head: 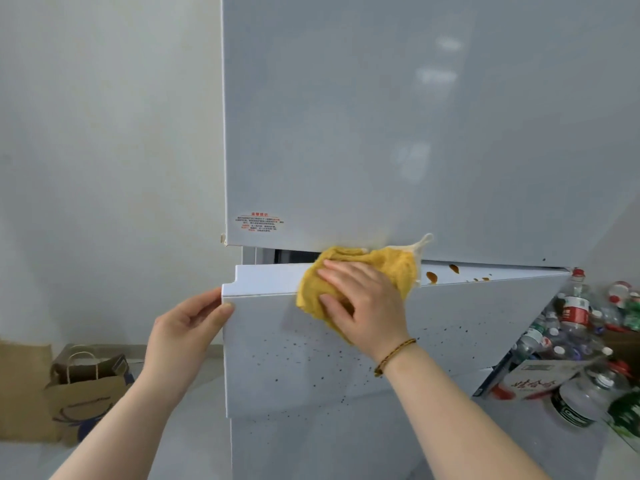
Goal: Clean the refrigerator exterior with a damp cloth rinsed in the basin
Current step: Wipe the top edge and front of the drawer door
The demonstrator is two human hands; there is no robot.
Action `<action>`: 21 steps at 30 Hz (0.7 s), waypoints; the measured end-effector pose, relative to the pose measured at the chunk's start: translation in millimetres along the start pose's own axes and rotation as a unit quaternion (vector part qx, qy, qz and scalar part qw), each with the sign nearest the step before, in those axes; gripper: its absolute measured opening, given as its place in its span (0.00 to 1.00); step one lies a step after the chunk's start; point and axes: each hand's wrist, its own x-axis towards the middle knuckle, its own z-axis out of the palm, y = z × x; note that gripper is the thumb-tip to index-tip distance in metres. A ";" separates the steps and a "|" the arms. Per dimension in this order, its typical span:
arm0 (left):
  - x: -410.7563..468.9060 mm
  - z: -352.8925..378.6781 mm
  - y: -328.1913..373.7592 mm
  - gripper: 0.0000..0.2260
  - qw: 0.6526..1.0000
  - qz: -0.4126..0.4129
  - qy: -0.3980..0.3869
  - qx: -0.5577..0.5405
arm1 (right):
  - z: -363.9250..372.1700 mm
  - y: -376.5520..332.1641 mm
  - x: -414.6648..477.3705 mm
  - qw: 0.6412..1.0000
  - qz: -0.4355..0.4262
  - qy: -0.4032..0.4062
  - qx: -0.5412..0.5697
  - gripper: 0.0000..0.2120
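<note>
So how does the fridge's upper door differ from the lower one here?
The pale grey upper refrigerator door is shut; the pale grey lower refrigerator door stands ajar. The upper door bears a red-printed sticker; the lower door bears dark specks, plus brown drips on its top edge. Both are smooth, glossy panels.

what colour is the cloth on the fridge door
Mustard yellow with a pale cream edge; the cloth shows best in the head view, under the right hand.
</note>
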 end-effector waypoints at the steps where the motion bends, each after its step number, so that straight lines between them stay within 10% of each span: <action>1: -0.3 0.8 -1.1 0.10 1.000 -0.003 0.007 -0.002 | -5.2 11.9 -5.4 1.000 0.007 0.006 -0.001 0.27; 10: -17.1 8.6 3.1 0.17 0.987 0.080 0.059 0.126 | -36.6 67.0 -35.9 0.995 0.052 0.084 -0.022 0.23; 15: -21.8 40.5 18.3 0.20 0.850 0.351 -0.023 0.392 | -12.6 29.0 -21.6 0.968 0.175 0.165 -0.073 0.15; 21: -19.6 83.1 21.2 0.19 0.797 0.366 -0.035 0.479 | -21.4 42.9 -28.9 0.985 0.101 0.128 -0.054 0.15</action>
